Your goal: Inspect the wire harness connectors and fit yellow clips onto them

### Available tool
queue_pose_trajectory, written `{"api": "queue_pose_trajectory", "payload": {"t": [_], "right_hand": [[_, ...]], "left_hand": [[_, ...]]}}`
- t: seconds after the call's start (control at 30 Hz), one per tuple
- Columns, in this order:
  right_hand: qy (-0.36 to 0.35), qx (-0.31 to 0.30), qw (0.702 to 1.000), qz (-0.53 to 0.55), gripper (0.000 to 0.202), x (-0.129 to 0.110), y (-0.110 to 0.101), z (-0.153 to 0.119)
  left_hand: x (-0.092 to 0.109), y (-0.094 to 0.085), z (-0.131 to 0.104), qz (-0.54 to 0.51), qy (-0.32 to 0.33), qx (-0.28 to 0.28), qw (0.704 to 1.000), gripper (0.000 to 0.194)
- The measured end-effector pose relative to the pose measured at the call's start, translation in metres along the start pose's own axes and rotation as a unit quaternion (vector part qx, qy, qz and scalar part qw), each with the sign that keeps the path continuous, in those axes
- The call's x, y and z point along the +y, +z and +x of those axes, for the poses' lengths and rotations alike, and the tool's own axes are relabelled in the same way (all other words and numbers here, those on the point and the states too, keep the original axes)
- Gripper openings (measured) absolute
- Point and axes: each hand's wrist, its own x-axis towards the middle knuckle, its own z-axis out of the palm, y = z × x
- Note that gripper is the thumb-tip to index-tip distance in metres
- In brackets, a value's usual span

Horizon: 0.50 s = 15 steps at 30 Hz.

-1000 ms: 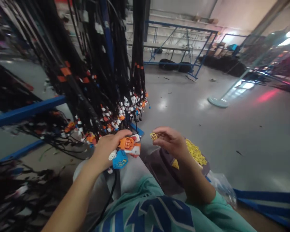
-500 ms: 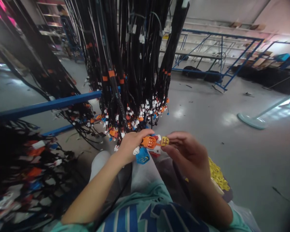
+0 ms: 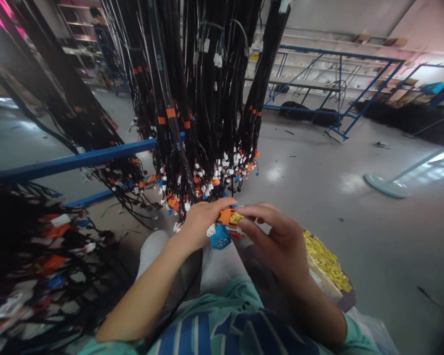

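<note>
My left hand (image 3: 202, 221) is closed round a cluster of wired connectors. An orange connector (image 3: 226, 216) sticks out of it, its open face turned toward my right hand. Below hang a blue connector (image 3: 220, 237) and a small white round one (image 3: 210, 230). Between the thumb and fingertips of my right hand (image 3: 276, 236) is a small yellow connector insert (image 3: 237, 217), which sits at the mouth of the orange connector. How deep it is seated I cannot tell.
Thick bundles of black wire harness (image 3: 214, 98) hang ahead, their ends full of coloured connectors. A blue rail (image 3: 96, 156) crosses at left. A container of yellow pieces (image 3: 327, 261) stands at my right. Farther off are a blue frame (image 3: 340, 54) and a round stand base (image 3: 387, 186).
My right hand has moved left, bringing the yellow insert from beside the orange connector to its mouth. More of the yellow pieces at right now shows. My left hand is nearly still.
</note>
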Motion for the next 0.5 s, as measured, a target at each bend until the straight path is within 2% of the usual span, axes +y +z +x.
{"api": "queue_pose_trajectory", "payload": {"t": [0.17,0.37,0.5], "right_hand": [[0.019,0.000,0.999,0.027,0.009,0.004,0.002,0.001],[0.036,-0.010,0.998,0.052,0.009,0.010,0.009,0.002],[0.050,-0.004,0.997,0.064,0.016,0.012,0.011,0.001]], "left_hand": [[0.002,-0.001,0.001,-0.003,-0.006,0.002,1.000,0.038],[0.007,-0.005,0.003,0.041,-0.036,-0.033,0.998,0.039],[0.009,-0.006,0.003,0.067,-0.031,-0.036,0.997,0.037]]}}
